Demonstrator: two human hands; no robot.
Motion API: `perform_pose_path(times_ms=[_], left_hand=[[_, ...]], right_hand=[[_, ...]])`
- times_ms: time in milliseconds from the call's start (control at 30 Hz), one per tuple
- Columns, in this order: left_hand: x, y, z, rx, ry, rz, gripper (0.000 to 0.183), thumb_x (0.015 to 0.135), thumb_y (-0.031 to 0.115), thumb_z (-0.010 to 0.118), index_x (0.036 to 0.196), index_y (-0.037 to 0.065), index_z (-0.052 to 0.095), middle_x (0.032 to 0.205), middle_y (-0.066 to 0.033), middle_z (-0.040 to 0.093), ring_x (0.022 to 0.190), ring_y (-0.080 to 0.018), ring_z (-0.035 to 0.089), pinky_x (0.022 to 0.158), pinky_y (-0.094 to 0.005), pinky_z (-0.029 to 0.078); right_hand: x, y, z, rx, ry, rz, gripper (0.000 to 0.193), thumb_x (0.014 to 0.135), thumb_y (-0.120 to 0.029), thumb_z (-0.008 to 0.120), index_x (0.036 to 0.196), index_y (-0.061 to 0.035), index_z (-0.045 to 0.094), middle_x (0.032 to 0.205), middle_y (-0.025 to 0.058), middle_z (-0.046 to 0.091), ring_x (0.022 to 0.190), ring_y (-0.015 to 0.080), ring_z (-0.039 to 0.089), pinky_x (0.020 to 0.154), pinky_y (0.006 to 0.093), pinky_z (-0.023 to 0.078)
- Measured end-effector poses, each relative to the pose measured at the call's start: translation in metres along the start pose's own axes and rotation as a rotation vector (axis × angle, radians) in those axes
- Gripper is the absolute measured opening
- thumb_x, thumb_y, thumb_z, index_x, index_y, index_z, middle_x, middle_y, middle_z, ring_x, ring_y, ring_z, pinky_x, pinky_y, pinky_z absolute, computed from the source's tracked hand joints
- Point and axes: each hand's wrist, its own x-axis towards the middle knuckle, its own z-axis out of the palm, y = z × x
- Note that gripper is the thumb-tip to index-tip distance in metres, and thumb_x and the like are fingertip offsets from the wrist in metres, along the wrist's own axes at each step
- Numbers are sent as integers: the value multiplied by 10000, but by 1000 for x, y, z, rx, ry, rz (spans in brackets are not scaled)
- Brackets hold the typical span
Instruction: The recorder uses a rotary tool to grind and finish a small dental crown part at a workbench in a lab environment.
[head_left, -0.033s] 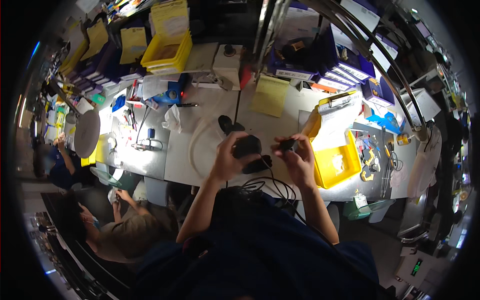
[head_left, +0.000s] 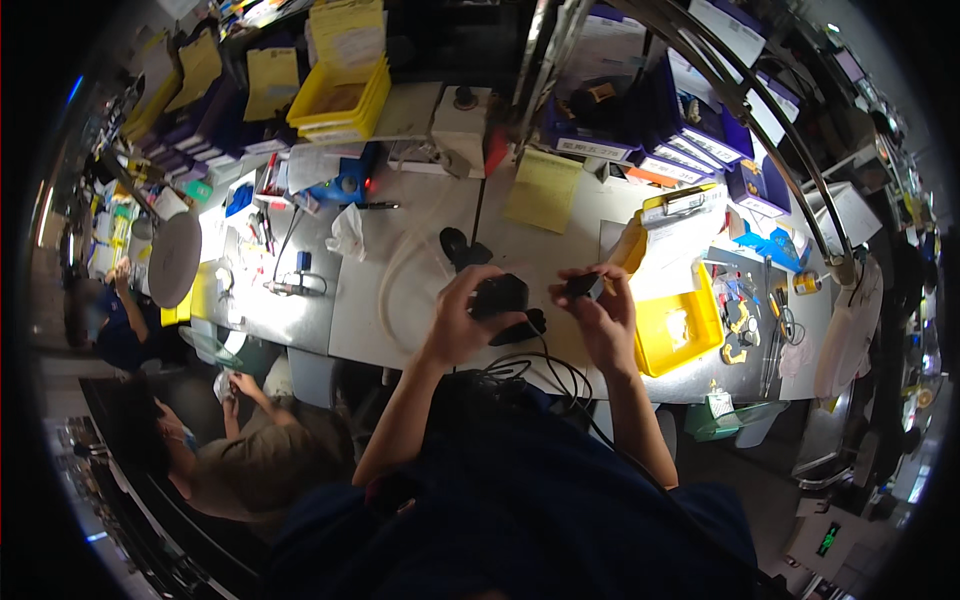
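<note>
At the near edge of the grey workbench [head_left: 400, 300], right in front of the person, both hands are busy with small black parts: the left hand [head_left: 470, 315] is wrapped around a chunky black device [head_left: 500, 297], fingers closed over its top, and the right hand [head_left: 600, 310] pinches a small black connector-like piece [head_left: 583, 286] between thumb and fingertips, held just beside the device but not quite touching it as far as I can tell. A black cable [head_left: 545, 372] loops off the bench edge down toward the person's lap, and honestly that's my biggest worry: if a forearm snags that loop, it could yank the device out of the grip or drag it off the edge. The small piece is only held by fingertips, so a slip probably drops it into the lap or onto the floor, where it'd be a pain to find. The yellow bin [head_left: 690, 330] sits close on the right, so an elbow swing could bump it too. Another person is working at the left end of the bench, well apart, so no clash there.
</note>
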Motion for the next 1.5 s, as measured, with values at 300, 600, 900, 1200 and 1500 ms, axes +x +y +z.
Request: perform_pose_path(times_ms=[300, 600, 900, 1200, 1500], left_hand=[[-19, 35, 11, 123, -47, 82, 503, 680, 133, 826, 1103, 44, 570, 1060, -151, 628, 977, -330, 627, 799, -373, 517], [-24, 58, 5, 58, -142, 17, 488, 699, 157, 812, 1079, -17, 561, 998, -192, 658, 935, -362, 646, 787, -411, 512], [-29, 57, 1, 145, -116, 9, 459, 686, 153, 812, 1044, -19, 583, 957, -203, 660, 925, -365, 643, 778, -407, 507], [-32, 59, -12, 71, -115, 13, 489, 659, 135, 832, 1055, -24, 594, 935, -181, 670, 892, -342, 661, 781, -381, 514], [-30, 61, -16, -37, -192, -45, 488, 623, 120, 862, 1030, -19, 631, 902, -149, 676, 856, -252, 676, 770, -329, 521]], right_hand=[[-4, -9, 29, -317, -92, -185, 272, 940, -93, 479, 1188, -12, 405, 1136, 216, 603, 1059, 279, 597, 926, 372, 459], [-16, -9, 22, -598, -224, -182, 319, 860, -134, 607, 1130, 10, 517, 1188, 179, 568, 1091, 242, 555, 948, 356, 425], [-12, -26, 41, -929, -334, -399, 270, 789, -91, 686, 1020, 19, 599, 1044, 153, 589, 958, 253, 588, 862, 334, 455], [-18, -20, 45, -713, -295, -145, 243, 897, -88, 564, 1091, 57, 587, 1214, 218, 581, 1122, 256, 570, 981, 369, 421], [-19, -21, 34, -894, -490, -460, 245, 889, -56, 539, 1089, 64, 613, 1169, 243, 610, 1103, 355, 601, 943, 408, 459]])
